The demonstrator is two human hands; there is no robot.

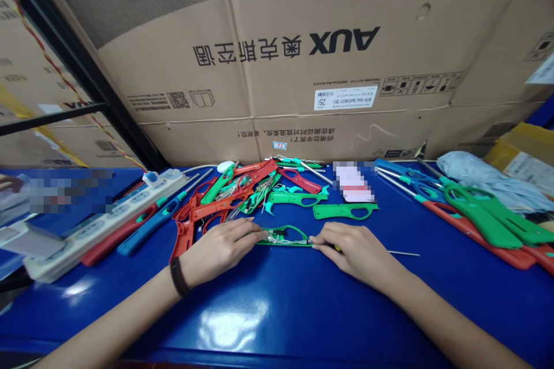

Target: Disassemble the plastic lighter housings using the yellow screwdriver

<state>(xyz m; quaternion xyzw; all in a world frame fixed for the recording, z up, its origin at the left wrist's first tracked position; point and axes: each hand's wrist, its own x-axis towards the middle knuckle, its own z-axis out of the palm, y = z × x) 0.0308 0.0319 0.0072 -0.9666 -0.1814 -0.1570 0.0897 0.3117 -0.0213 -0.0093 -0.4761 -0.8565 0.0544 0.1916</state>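
A green lighter shell half (pixel 285 241) with white wires and small parts inside lies between my hands, low over the blue table. My left hand (pixel 225 248), with a dark band on its wrist, closes its fingers on the shell's left end. At the right end, the thumb and fingertips of my right hand (pixel 355 247) pinch the shell's tip. A thin metal rod (pixel 404 253) sticks out to the right from behind my right hand, and a bit of yellow shows beneath the fingers; I cannot tell whether the hand holds them. Beyond lies another green shell half (pixel 344 211).
A pile of red and green lighter parts (pixel 234 190) lies ahead. A power strip (pixel 99 225) and red and blue lighters (pixel 151 225) are at left. A blurred-out phone-like object (pixel 355 193) and several lighters (pixel 485 219) are at right. A cardboard box (pixel 268 86) stands behind.
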